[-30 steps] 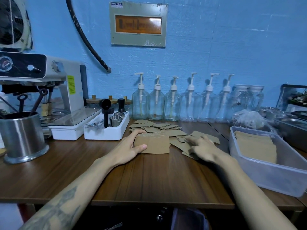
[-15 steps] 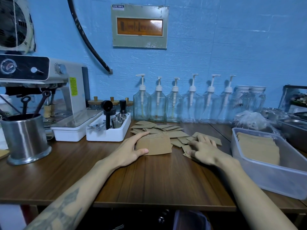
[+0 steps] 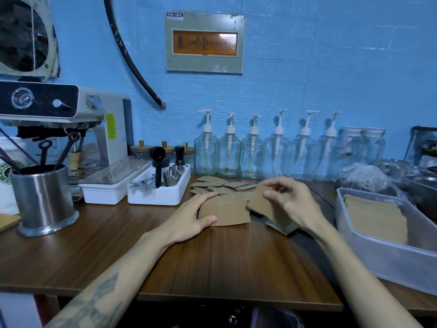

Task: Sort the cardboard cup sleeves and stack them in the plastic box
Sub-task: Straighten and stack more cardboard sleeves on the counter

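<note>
A neat stack of brown cardboard sleeves [image 3: 228, 213] lies on the wooden table. My left hand [image 3: 192, 220] grips its left end, thumb in front and fingers behind. My right hand [image 3: 292, 201] pinches a single sleeve [image 3: 260, 201], lifted off the table just right of the stack. Several loose sleeves [image 3: 220, 184] lie scattered behind, and a few more [image 3: 281, 226] lie under my right hand. The clear plastic box [image 3: 378, 252] stands at the right, with a stack of sleeves [image 3: 376, 215] inside.
A white tray of metal cups and a tamper [image 3: 158, 188] stands left of the sleeves. An espresso machine [image 3: 71, 138] and a steel utensil cup [image 3: 43, 197] are at the left. Glass pump bottles [image 3: 253, 152] line the wall. Steel pans [image 3: 421, 185] sit behind the box.
My right hand has risen from the loose pile with one sleeve pinched in it. My left hand has stayed on the stack.
</note>
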The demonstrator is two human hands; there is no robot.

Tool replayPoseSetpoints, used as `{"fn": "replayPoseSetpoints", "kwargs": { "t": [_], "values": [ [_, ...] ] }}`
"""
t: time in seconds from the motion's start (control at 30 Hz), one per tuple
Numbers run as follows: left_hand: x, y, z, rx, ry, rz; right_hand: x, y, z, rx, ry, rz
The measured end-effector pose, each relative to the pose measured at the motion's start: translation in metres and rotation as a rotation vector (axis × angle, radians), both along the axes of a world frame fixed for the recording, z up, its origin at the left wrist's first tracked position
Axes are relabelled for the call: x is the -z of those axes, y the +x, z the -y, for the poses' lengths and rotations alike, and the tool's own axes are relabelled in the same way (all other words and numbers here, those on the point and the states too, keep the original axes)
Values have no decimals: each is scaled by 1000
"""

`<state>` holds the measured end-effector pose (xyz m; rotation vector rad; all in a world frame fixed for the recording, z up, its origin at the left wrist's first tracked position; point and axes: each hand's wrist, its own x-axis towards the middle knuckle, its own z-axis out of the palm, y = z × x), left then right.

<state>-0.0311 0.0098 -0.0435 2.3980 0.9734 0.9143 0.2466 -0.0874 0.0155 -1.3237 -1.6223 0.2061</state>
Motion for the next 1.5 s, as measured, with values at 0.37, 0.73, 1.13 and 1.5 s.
{"fn": "replayPoseSetpoints", "kwargs": {
  "t": [0.37,0.73,1.13,1.5],
  "values": [
    [-4,0,2,37,-68,6,16,-16,-17,-132,-108,-342],
    [-3,2,4,32,-37,23,36,-35,-17,193,-127,583],
    [-2,3,0,29,-85,61,32,-54,-32,34,4,778],
    [-1,1,-2,17,-102,58,31,-35,-21,55,-47,648]
  ]
}}
